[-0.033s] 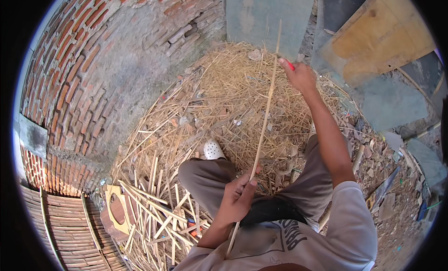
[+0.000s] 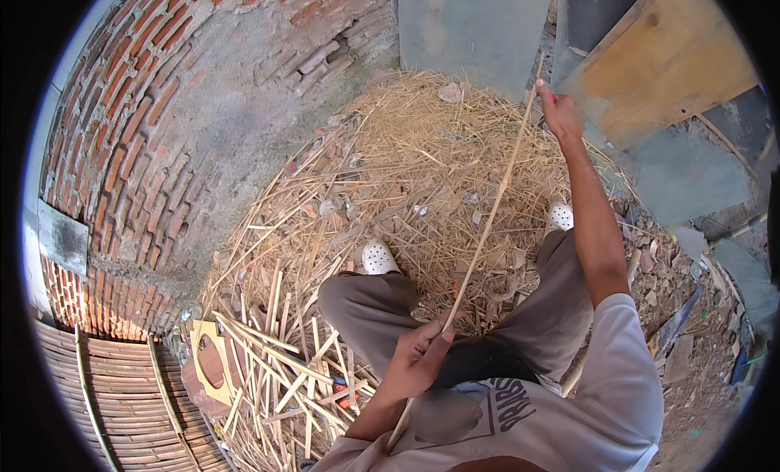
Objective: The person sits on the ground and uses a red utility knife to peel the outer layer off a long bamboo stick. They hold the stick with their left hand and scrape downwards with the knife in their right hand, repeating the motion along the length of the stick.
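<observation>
Overhead, a long thin pale bamboo strip (image 2: 487, 228), left hand (image 2: 418, 358) and right hand (image 2: 559, 114) fingers clenched around it.

A long bamboo strip (image 2: 487, 228) runs from the left hand (image 2: 418, 358) near the lap up to the right hand (image 2: 559, 114); cut sticks (image 2: 276, 366) lie left of the left hand.

We grip a long thin bamboo strip (image 2: 487, 228) near our lap with our left hand (image 2: 418, 358) while our right hand (image 2: 559, 113), arm outstretched, pinches it higher up with a red-handled tool, above a straw-littered floor (image 2: 406, 163) beside a brick wall (image 2: 162, 106).
</observation>
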`<state>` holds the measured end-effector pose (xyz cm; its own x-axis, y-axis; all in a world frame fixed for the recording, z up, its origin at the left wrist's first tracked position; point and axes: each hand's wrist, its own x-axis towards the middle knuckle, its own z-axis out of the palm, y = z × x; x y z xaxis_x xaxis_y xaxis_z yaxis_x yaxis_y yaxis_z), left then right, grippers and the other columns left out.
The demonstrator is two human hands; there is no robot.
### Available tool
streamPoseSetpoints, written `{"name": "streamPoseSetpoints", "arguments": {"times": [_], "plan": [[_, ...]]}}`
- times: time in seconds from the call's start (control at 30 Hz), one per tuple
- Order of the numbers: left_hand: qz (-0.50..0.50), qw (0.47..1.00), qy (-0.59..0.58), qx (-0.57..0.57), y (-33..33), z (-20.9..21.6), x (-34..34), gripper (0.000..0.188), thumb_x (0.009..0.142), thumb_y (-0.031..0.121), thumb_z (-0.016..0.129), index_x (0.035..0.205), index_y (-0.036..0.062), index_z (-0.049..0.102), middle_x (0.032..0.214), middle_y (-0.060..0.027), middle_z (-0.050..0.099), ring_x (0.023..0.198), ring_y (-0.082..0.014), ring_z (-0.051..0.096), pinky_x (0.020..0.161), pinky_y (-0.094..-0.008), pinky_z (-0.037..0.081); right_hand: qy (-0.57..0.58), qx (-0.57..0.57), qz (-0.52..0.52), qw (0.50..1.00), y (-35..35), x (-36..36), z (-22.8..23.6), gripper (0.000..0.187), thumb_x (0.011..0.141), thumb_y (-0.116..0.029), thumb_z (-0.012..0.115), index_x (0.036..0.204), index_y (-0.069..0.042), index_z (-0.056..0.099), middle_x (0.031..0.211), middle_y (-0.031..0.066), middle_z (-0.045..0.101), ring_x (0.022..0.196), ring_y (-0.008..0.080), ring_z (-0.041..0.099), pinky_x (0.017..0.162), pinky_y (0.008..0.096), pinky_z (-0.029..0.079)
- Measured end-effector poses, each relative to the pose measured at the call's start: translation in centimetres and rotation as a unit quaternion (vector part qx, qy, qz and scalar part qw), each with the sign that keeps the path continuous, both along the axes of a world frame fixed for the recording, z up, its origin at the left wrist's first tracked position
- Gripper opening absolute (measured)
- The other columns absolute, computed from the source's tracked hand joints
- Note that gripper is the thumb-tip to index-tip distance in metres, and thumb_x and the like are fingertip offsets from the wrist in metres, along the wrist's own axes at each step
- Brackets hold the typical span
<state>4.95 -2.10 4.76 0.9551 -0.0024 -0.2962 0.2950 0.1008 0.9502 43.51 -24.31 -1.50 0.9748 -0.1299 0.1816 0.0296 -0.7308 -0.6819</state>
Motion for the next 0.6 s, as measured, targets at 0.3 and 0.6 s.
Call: {"name": "streamPoseSetpoints", "arguments": {"times": [0.3,0.6], "plan": [[0.088,0.988,-0.090,-0.085,1.3,-1.5,3.5,0.036,0.100,0.016,0.045,0.130,-0.0043,0.050,0.046,0.0055,0.036,0.037,-0.0027,0.029,0.039,-0.0193,0.023,-0.121,-0.041,0.292,0.948,5.5,-9.3,1.4,0.067,0.077,-0.070,0.057,0.063,-0.005,0.062,0.057,0.0130,0.057,0.059,0.0323,0.060,0.057,0.0418,0.047],[0.075,0.976,-0.075,-0.192,0.3,-1.7,5.2,0.036,0.102,0.017,0.041,0.132,-0.0015,0.047,0.045,0.0036,0.033,0.034,-0.0053,0.026,0.040,-0.0213,0.023,-0.285,-0.067,0.359,0.886,7.8,-13.3,2.2,0.061,0.066,-0.069,0.069,0.057,-0.010,0.058,0.049,0.0060,0.052,0.046,0.0273,0.056,0.045,0.0388,0.044]]}}
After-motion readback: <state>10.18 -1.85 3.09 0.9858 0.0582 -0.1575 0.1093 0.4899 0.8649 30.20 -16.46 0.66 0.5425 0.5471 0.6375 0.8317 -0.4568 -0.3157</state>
